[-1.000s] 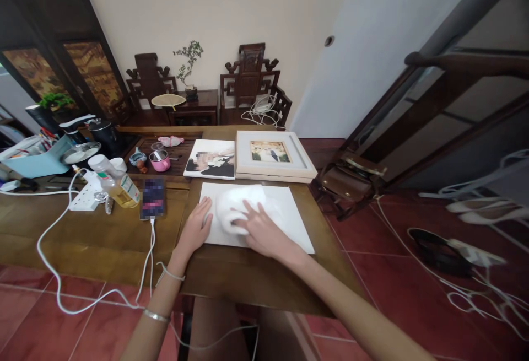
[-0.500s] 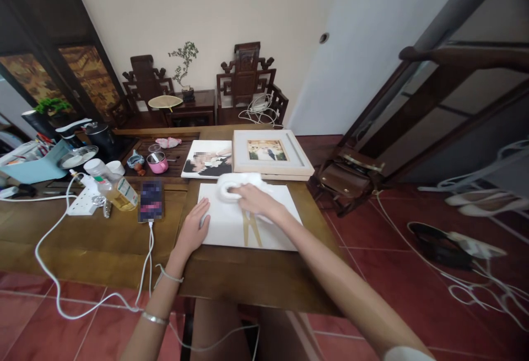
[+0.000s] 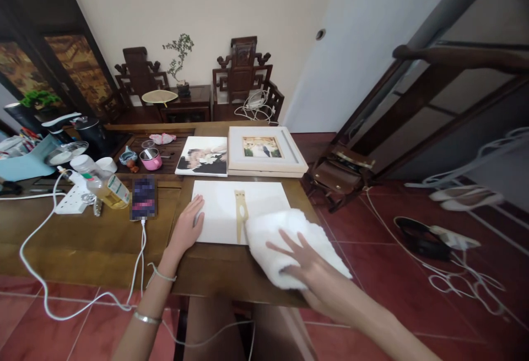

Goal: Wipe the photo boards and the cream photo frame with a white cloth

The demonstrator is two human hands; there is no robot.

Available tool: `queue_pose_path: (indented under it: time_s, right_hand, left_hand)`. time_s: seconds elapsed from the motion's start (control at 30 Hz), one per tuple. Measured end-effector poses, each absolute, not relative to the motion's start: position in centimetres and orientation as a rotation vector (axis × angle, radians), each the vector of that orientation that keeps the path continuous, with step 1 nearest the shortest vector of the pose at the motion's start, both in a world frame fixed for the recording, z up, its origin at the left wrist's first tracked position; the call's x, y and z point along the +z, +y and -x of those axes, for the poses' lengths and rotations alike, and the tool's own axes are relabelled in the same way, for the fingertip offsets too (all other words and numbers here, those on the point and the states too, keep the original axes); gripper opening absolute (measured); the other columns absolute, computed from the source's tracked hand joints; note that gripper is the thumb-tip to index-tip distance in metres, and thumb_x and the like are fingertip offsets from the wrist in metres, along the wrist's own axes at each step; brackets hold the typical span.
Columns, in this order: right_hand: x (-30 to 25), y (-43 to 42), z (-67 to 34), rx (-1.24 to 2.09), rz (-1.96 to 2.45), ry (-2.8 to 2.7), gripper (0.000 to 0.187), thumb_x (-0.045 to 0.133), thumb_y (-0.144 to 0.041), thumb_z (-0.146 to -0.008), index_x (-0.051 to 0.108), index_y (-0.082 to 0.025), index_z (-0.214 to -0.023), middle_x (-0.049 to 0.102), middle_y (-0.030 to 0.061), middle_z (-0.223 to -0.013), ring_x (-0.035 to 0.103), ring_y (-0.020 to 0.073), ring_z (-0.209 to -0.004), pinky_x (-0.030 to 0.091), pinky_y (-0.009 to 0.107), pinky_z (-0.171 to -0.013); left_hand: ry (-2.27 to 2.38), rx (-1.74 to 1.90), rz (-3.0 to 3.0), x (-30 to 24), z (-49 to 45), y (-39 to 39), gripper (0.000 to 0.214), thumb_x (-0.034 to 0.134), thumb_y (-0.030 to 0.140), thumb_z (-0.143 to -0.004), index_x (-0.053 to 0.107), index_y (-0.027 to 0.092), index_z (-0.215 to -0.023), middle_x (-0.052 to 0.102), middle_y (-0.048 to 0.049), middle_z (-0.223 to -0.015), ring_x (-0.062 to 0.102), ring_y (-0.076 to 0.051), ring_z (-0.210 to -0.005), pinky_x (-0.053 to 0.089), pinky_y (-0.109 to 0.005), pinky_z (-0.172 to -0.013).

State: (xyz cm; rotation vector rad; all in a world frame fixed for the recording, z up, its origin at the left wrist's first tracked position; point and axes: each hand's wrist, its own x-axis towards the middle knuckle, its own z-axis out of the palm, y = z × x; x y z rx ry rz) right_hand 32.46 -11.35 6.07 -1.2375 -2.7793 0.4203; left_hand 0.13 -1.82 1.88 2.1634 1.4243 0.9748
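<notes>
A white rectangular panel (image 3: pixel 217 204) lies on the wooden table, with a gold easel-like leg (image 3: pixel 240 215) flat on its face. At its left edge rests my left hand (image 3: pixel 189 223), fingers stretched out and thumb apart, touching the panel. My right hand (image 3: pixel 300 256) presses on a fluffy white towel (image 3: pixel 275 229), its fingers spread over the top and the thumb side tucked at a fold. The towel covers the panel's lower right corner and reaches over the table's right side.
Behind the panel lie a photo print (image 3: pixel 202 157) and a boxed framed picture (image 3: pixel 264 151). To the left are a phone (image 3: pixel 143 198) on a charging cable, a bottle of yellow liquid (image 3: pixel 109 190), a power strip (image 3: pixel 72 198) and a pink cup (image 3: pixel 151 159). A chair (image 3: pixel 343 173) stands right.
My right hand has moved the towel from the panel's upper middle toward me and right, off its lower right corner. More of the gold leg shows. My left hand stays at the edge.
</notes>
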Motion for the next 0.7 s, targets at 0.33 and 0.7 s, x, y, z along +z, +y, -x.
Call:
queue_pose_path:
  time_s: [0.33, 0.7]
  right_hand:
    - [5.7, 0.2, -31.2, 0.273, 1.397, -2.659, 0.059, 0.041, 0.0, -0.065, 0.06, -0.012, -0.121, 0.049, 0.0163, -0.137, 0.022, 0.0319, -0.139, 0.02, 0.06, -0.109]
    - [5.9, -2.0, -31.1, 0.291, 1.352, -2.66, 0.061, 0.041, 0.002, -0.061, 0.063, -0.013, -0.116, 0.047, 0.0152, -0.14, 0.018, 0.0311, -0.14, 0.017, 0.06, -0.11]
  left_hand:
    - [1.406, 1.001, -2.186, 1.7, 0.2, -1.6, 0.041, 0.044, 0.027, -0.09, 0.054, 0.017, -0.129, 0.05, -0.0106, -0.139, 0.04, -0.022, -0.134, 0.032, -0.045, -0.113]
    - [1.41, 0.99, -2.189, 1.7, 0.3, -1.6, 0.041, 0.043, 0.028, -0.091, 0.053, 0.016, -0.129, 0.049, -0.0115, -0.139, 0.04, -0.022, -0.134, 0.032, -0.046, -0.113]
